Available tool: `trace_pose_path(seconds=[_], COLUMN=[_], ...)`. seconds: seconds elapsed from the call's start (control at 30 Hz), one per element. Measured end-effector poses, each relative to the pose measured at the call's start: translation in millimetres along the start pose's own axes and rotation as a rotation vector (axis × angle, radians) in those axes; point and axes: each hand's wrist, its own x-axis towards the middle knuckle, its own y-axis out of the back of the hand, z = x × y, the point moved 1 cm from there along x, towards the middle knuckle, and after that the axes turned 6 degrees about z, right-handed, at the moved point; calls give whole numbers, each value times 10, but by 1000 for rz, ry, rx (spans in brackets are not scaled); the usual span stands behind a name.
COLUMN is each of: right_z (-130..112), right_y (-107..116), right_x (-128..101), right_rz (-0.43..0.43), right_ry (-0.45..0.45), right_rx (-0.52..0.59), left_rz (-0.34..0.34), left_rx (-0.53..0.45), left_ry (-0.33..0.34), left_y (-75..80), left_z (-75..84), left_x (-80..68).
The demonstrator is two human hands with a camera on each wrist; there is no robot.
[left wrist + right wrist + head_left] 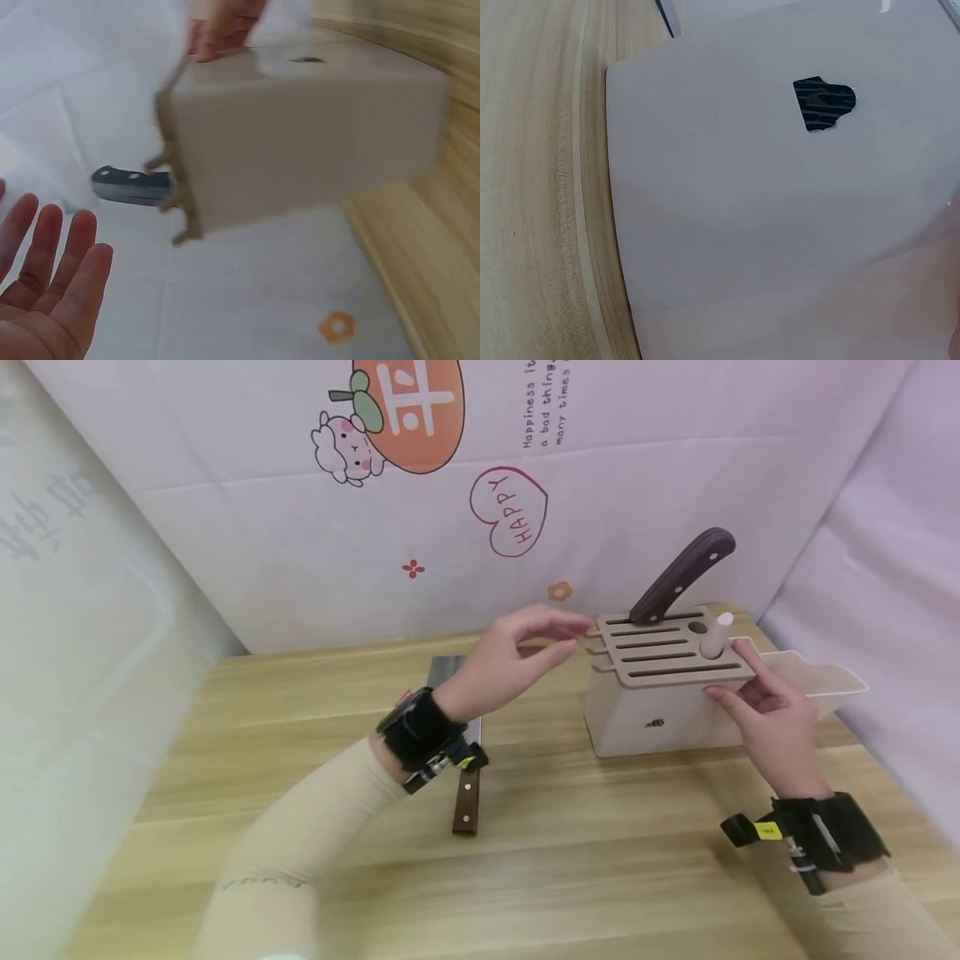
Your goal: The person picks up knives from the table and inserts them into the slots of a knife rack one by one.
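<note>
A pale knife block (660, 718) with a slotted beige top stands at the right side of the table. My right hand (776, 718) grips its right end, thumb on the front edge and fingers over the top's end. A dark-handled knife (682, 577) sits in the rear slot, and a pale round-ended handle (717, 635) rises from a hole near the right. My left hand (517, 656) hovers by the hooks on the block's left edge, fingers extended; the left wrist view shows those fingers (86, 277) apart from the block, holding nothing. The block's front wall (742, 187) fills most of the right wrist view.
A cleaver (467, 802) with a brown handle lies on the wooden table (360, 852), its blade partly hidden behind my left hand and wrist. A pale open bin (817, 681) adjoins the block's right end. A printed white cloth (300, 560) hangs behind the table.
</note>
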Motion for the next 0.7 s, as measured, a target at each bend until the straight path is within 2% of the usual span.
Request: trace_pose_path(seconds=[0.1, 0.2, 0.27, 0.33, 0.4, 0.47, 0.57, 0.7], right_z=[16, 16, 3, -12, -25, -31, -25, -11], right_y=[13, 31, 44, 57, 65, 67, 62, 54], right_x=[-6, -1, 10, 24, 38, 48, 48, 16], right_rz=[-10, -25, -29, -37, -36, -31, -34, -32], right_ry=[-8, -9, 6, 24, 53, 78, 63, 32], right_rx=[6, 44, 46, 31, -44, -135, -147, -142], left_rz=[-72, -162, -266, -402, -527, -609, -649, -656], left_rx=[100, 246, 366, 482, 568, 644, 723, 763], left_ry=[3, -20, -50, -101, -149, -211, -281, -358], left_y=[119, 218, 258, 276, 287, 292, 305, 316], left_z=[-88, -260, -392, -503, -588, -666, -771, -888], left_x=[-254, -542, -735, -915, -1084, -1225, -1372, -1455])
